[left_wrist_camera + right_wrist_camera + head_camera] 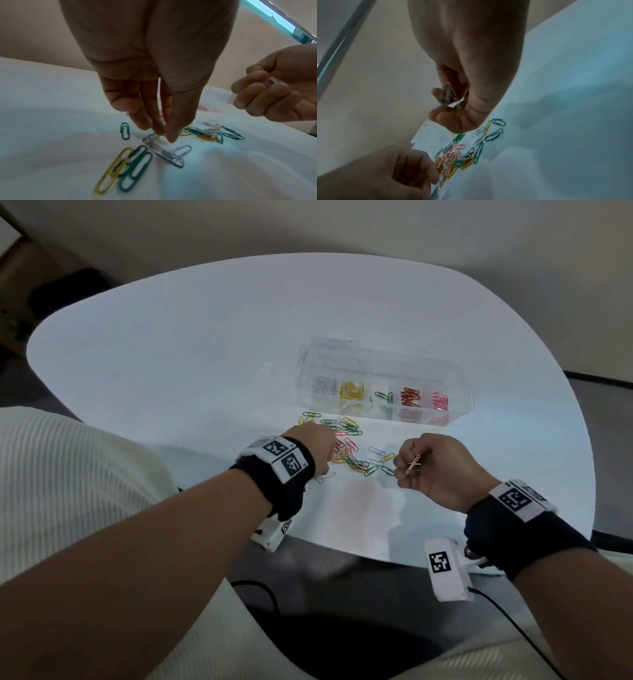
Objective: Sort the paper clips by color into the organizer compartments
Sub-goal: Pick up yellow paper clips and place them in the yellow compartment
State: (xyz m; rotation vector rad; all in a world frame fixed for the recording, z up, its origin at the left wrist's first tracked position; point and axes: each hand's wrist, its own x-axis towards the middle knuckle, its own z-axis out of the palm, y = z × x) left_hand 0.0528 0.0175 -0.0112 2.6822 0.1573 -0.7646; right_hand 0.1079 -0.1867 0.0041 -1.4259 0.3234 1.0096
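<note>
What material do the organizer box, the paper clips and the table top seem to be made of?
Organizer box: clear, glossy, probably hard plastic; the clips show through its walls.
Loose paper clips: thin bent wire, apparently with a coloured coating; green, yellow, red, pink and pale ones.
Table top: white, smooth, slightly shiny; perhaps laminate, but this is uncertain.

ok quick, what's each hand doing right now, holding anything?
Left hand: fingers straight, tips down among the loose clips, holding nothing clearly.
Right hand: fingers curled, pinching a few pinkish paper clips.
</note>
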